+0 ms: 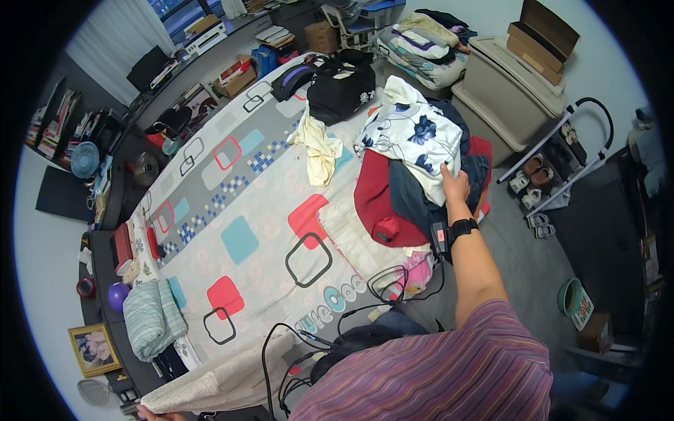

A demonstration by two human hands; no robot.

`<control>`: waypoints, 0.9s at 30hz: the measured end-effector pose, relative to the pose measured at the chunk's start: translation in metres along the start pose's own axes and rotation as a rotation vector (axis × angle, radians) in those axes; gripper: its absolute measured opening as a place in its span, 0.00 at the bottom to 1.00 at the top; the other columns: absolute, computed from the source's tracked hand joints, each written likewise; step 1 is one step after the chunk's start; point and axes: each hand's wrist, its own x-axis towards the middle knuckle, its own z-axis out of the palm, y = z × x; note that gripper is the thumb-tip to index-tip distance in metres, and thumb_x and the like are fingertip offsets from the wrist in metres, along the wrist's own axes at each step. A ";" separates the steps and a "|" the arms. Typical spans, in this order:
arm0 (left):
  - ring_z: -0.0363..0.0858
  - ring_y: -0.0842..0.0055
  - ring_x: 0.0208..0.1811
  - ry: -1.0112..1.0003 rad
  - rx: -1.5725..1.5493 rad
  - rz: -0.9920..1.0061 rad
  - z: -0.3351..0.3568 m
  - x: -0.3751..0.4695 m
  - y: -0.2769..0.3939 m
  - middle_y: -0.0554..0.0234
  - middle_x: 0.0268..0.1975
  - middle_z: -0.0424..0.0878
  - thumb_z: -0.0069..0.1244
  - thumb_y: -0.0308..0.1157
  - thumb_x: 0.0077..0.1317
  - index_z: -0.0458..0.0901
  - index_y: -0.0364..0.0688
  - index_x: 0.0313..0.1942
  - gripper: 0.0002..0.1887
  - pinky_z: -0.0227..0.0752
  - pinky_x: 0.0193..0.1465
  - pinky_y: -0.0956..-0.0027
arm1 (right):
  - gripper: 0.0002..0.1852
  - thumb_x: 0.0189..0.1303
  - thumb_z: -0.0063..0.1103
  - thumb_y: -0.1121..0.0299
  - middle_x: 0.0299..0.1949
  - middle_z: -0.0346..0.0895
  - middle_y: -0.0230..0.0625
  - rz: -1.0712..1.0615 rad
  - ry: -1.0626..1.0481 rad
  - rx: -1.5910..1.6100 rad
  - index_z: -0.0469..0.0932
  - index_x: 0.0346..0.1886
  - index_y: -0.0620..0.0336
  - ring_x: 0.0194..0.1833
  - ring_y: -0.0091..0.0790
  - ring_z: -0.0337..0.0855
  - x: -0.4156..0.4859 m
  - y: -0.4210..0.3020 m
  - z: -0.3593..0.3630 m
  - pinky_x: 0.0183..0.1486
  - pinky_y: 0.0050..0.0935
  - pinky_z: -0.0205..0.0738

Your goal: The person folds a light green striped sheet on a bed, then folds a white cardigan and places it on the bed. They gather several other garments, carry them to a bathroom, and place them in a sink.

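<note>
My right hand (456,185) pinches the lower edge of a white garment with dark blue flowers (410,131). That garment lies on a heap with a red garment (376,194), blue jeans (413,194) and other clothes at the right side of the bed. My left hand (158,416), partly cut off at the bottom left, grips the corner of a cream textured cloth (216,381), which stretches along the near edge of the bed. A pale yellow cloth (318,150) lies crumpled on the patterned bedsheet (263,210), left of the heap.
A black bag (339,89) stands at the bed's far end. Black cables (363,310) run across the near edge. Beige storage bins (500,94) and a metal-framed shoe rack (553,158) stand at the right. A folded striped quilt (152,318) lies at the left corner.
</note>
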 end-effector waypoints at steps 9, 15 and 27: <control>0.82 0.70 0.42 -0.142 -1.023 -1.032 0.046 0.010 -0.048 0.59 0.40 0.83 0.47 0.48 0.70 0.78 0.38 0.41 0.19 0.76 0.47 0.63 | 0.42 0.43 0.70 0.44 0.55 0.76 0.48 0.069 -0.252 -0.244 0.70 0.58 0.61 0.56 0.49 0.75 0.042 -0.018 0.028 0.61 0.47 0.63; 0.81 0.69 0.46 -0.131 -1.123 -1.020 0.068 0.010 -0.013 0.57 0.44 0.83 0.48 0.46 0.70 0.77 0.35 0.46 0.20 0.74 0.52 0.63 | 0.16 0.49 0.66 0.76 0.41 0.82 0.38 0.044 -0.487 0.904 0.79 0.44 0.66 0.40 0.33 0.82 0.064 -0.038 0.007 0.43 0.28 0.73; 0.80 0.73 0.45 -0.087 -1.338 -0.900 0.100 0.031 0.022 0.58 0.44 0.82 0.44 0.37 0.73 0.76 0.36 0.46 0.13 0.73 0.51 0.66 | 0.34 0.62 0.46 0.50 0.60 0.70 0.54 -0.640 -0.647 1.635 0.64 0.64 0.68 0.59 0.53 0.73 -0.001 -0.166 -0.319 0.64 0.51 0.67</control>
